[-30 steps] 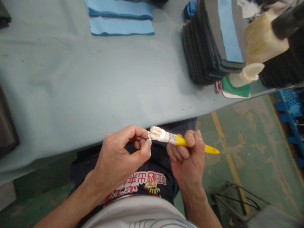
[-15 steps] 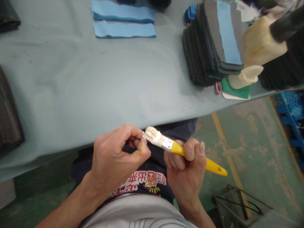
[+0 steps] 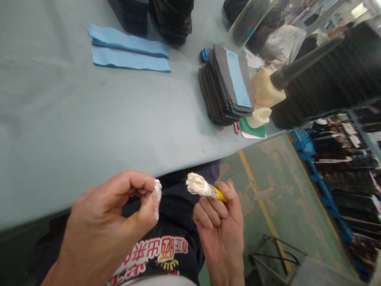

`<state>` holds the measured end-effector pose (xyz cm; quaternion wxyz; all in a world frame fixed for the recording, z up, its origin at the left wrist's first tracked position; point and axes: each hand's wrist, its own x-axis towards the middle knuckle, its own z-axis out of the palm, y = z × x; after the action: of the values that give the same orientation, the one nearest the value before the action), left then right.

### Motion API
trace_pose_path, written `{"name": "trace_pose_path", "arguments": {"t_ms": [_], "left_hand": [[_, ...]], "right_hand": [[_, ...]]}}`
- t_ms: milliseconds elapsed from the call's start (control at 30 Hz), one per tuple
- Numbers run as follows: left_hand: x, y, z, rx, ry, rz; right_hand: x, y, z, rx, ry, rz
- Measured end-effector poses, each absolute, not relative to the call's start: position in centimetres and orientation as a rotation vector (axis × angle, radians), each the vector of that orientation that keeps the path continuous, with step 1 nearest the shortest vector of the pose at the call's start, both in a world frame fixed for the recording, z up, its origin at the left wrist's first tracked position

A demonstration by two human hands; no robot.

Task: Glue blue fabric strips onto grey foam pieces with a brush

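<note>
My right hand [image 3: 218,216] is closed round the yellow handle of a brush [image 3: 200,186], whose bristles are caked with whitish paste and point left. To its left, my left hand [image 3: 119,214] is pinched, thumb against forefinger, with white paste [image 3: 157,190] on the fingertips; whether anything else is between them I cannot make out. A gap separates the fingertips from the bristles. Both hands are in front of the table's near edge, above my lap. Two sets of light blue strips [image 3: 131,59] lie on the grey-green table [image 3: 119,115].
A stack of dark pads [image 3: 220,91] topped by a blue strip stands at the right, beside a yellowish container [image 3: 264,89], a small cream cup [image 3: 260,117] and a green cloth [image 3: 253,129]. Dark stacks [image 3: 172,20] stand at the back. A metal frame [image 3: 276,254] is on the floor, lower right.
My left hand has moved left, away from the bristles, and paste now shows on its fingertips. The brush has turned, hiding most of its handle. The camera view has swung right.
</note>
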<state>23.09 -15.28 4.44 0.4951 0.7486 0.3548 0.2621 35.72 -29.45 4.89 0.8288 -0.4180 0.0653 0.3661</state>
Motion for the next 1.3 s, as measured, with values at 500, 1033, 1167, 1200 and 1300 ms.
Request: {"name": "trace_pose_path", "arguments": {"t_ms": [500, 1033, 1167, 1200, 1300], "left_hand": [[25.0, -16.0, 5.2, 1.477, 0.672, 0.296], [23.5, -14.4, 3.8, 1.738, 0.674, 0.431], [22.7, -14.2, 3.8, 2.005, 0.587, 0.526], [22.5, -14.1, 3.8, 2.075, 0.560, 0.542], [22.2, -14.0, 3.7, 2.237, 0.466, 0.568]], "right_hand": [[36.7, -29.2, 0.7, -0.626, 0.322, 1.044], [36.9, -28.7, 1.2, -0.985, 0.060, 0.874], [37.0, -28.6, 1.5, -1.041, -0.031, 0.821], [37.0, -28.6, 1.6, -1.053, -0.053, 0.810], [37.0, -28.5, 1.7, -1.101, -0.127, 0.774]]}}
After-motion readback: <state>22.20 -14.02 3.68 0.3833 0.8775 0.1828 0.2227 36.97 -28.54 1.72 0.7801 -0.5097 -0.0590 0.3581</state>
